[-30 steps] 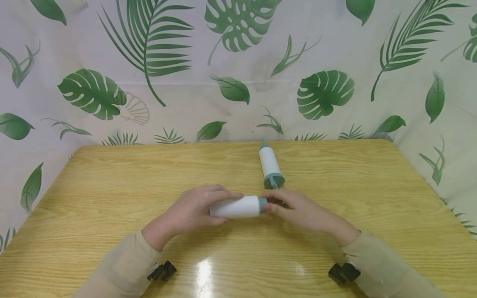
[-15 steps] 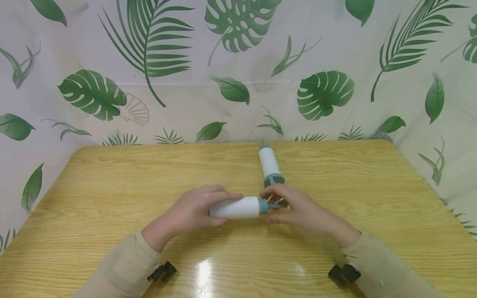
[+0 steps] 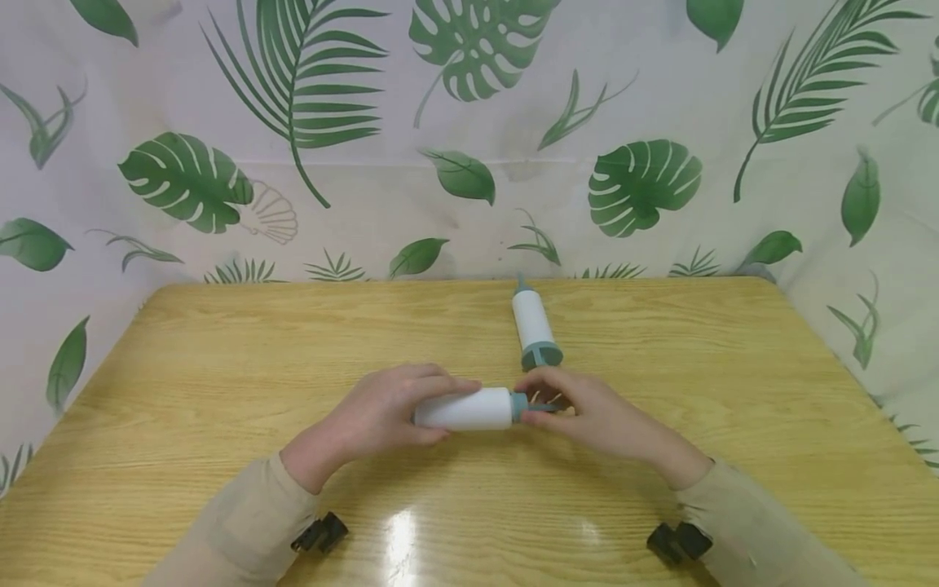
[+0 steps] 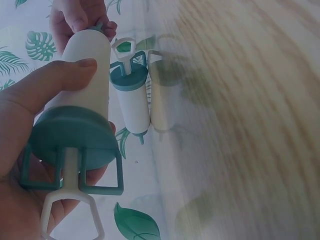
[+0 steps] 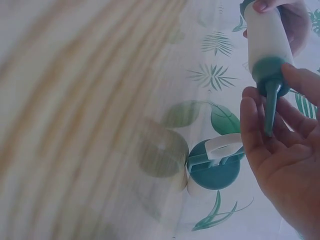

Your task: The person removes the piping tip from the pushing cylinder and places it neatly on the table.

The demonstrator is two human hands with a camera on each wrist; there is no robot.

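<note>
In the head view my left hand (image 3: 396, 408) grips the white barrel of a large syringe (image 3: 477, 409), which lies sideways above the table. The left wrist view shows its teal flange with two finger loops and a white ring-ended plunger (image 4: 71, 200). Thumb and fingers of my right hand (image 3: 587, 412) are at the teal nozzle cap (image 5: 270, 70), pinching its rim. The thin teal nozzle (image 5: 271, 107) points into the right palm. A second syringe (image 3: 532, 322) of the same kind lies beyond the hands, nozzle toward the wall, touched by neither hand.
A wooden table (image 3: 257, 350) spans the lower view, with its back edge against a leaf-printed wall covering (image 3: 513, 122). The second syringe lies just beyond my right fingers. Each sleeve carries a small black device (image 3: 319, 534).
My right fingers loosened from the nozzle cap half a second ago and have closed on it again. My left hand and the second syringe stay in place; the head view shifted slightly.
</note>
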